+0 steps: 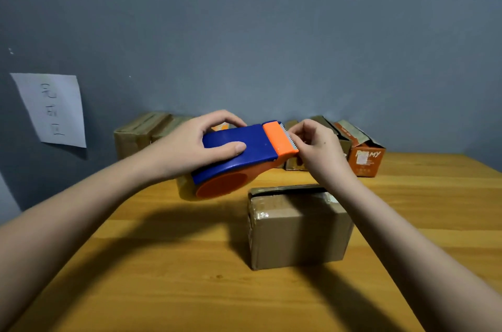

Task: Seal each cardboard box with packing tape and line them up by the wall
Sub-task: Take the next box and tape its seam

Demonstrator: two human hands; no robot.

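Note:
A blue and orange tape dispenser [244,151] is held in the air above the wooden table [176,263]. My left hand [195,145] grips its blue body, thumb on top. My right hand [315,145] pinches at the toothed cutter end, where the tape's end would be; the tape itself is too faint to make out. A brown cardboard box [297,228] stands on the table below my right forearm, its top flaps down. Taped brown boxes [138,132] sit by the wall at the back left.
More boxes stand at the back right by the wall, among them an orange printed box [365,159] with open flaps. A white paper sheet [53,109] with handwriting hangs on the grey wall at left.

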